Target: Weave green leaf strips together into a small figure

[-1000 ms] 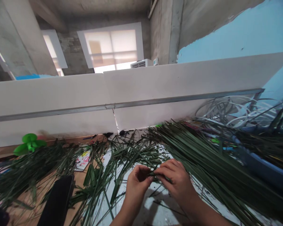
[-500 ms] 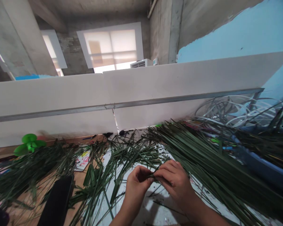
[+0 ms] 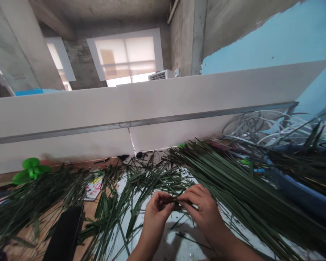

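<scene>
Pinching a thin dark green leaf strip with both hands, near the middle of the white table top. Left hand with fingers curled shut on the strip's left end. Right hand with thumb and first fingers closed on the other end, fingertips almost touching the left ones. Held just above the table, right beside the big pile of long green leaves fanning off to the far right.

Not much different from a second ago: same pinch, same spot, only the right fingers pulled in a bit tighter over the strip (a small fiddly move, folding or twisting, hard to say which). Still gripping on both sides, never let go.

Tipped a little, the view: bright window and long white divider board now slightly lower, little bright green plastic fan a touch more left and down. No other moves to spot: loose green leaves on the left, a flat black thing at the near left, curly white strips and a blue tub at the far right, all lying as before.
</scene>
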`<action>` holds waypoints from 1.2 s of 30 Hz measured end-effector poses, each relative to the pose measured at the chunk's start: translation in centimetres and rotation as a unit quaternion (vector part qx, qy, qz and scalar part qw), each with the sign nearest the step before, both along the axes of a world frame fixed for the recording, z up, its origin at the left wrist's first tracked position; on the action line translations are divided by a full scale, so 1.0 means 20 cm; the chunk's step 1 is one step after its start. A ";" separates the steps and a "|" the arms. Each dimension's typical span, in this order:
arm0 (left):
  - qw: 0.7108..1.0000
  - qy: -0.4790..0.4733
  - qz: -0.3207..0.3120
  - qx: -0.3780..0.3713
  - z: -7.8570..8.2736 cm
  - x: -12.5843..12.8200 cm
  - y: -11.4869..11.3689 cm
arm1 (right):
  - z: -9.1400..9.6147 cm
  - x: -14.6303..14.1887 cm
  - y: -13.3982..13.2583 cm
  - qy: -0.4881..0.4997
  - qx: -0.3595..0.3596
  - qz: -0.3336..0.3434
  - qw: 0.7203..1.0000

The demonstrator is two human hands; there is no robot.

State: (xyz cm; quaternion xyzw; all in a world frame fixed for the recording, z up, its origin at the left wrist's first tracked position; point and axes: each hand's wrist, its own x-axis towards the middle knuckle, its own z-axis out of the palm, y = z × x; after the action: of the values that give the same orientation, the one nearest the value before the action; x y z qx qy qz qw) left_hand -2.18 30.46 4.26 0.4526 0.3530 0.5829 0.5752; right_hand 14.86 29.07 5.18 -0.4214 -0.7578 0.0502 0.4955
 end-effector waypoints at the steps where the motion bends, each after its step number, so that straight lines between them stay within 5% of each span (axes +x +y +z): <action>1: 1.000 -0.006 -0.003 -0.006 0.00 0.00 0.00 | 0.00 0.00 0.00 0.004 -0.005 0.000 1.000; 9: 0.999 -0.008 0.000 -0.032 0.03 0.00 -0.02 | 0.03 -0.01 -0.01 0.014 -0.049 0.000 0.999; 29: 1.000 0.009 -0.021 -0.015 -0.01 -0.01 -0.01 | 0.02 -0.04 -0.04 0.018 -0.031 0.003 0.999; 36: 0.999 0.024 -0.009 -0.023 0.04 -0.02 0.01 | 0.05 -0.02 0.00 0.035 -0.067 -0.003 0.997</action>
State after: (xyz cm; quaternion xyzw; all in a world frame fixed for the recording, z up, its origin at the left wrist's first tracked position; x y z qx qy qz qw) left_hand -2.62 30.56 5.12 0.4562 0.3762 0.5581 0.5821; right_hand 14.50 29.00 6.21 -0.4540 -0.7335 0.1141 0.4928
